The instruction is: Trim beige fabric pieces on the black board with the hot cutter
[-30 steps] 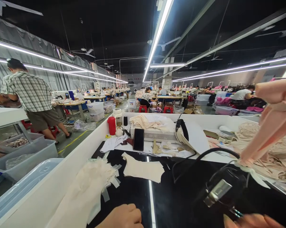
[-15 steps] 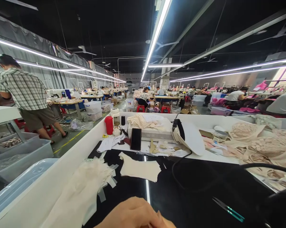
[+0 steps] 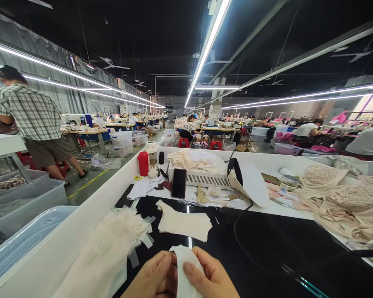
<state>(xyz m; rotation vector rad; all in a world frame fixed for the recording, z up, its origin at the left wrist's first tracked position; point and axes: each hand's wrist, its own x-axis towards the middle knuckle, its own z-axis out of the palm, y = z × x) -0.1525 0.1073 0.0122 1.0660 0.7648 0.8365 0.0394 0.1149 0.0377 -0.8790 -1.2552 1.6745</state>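
Note:
My left hand [image 3: 154, 276] and my right hand [image 3: 211, 278] meet at the bottom edge, both pinching one small white fabric piece [image 3: 183, 268] between thumbs and fingers above the black table top [image 3: 251, 248]. Just beyond them lies a flat cream fabric piece [image 3: 183, 222]. A stack of cream fabric pieces with strips [image 3: 112, 248] sits to the left of my left hand. Teal-handled tweezers [image 3: 309, 285] lie to the right of my right hand.
A black phone [image 3: 178, 183] leans on a white box [image 3: 202, 176] piled with cloth. A red bottle [image 3: 143, 163], jar, white cap [image 3: 248, 182] and beige lace pile [image 3: 338, 198] stand behind. A person in a plaid shirt [image 3: 25, 111] walks at left near plastic bins [image 3: 22, 207].
My right hand has come into view at the bottom beside my left, and both now hold a white fabric piece. The pink garment and metal tool seen a second ago are gone.

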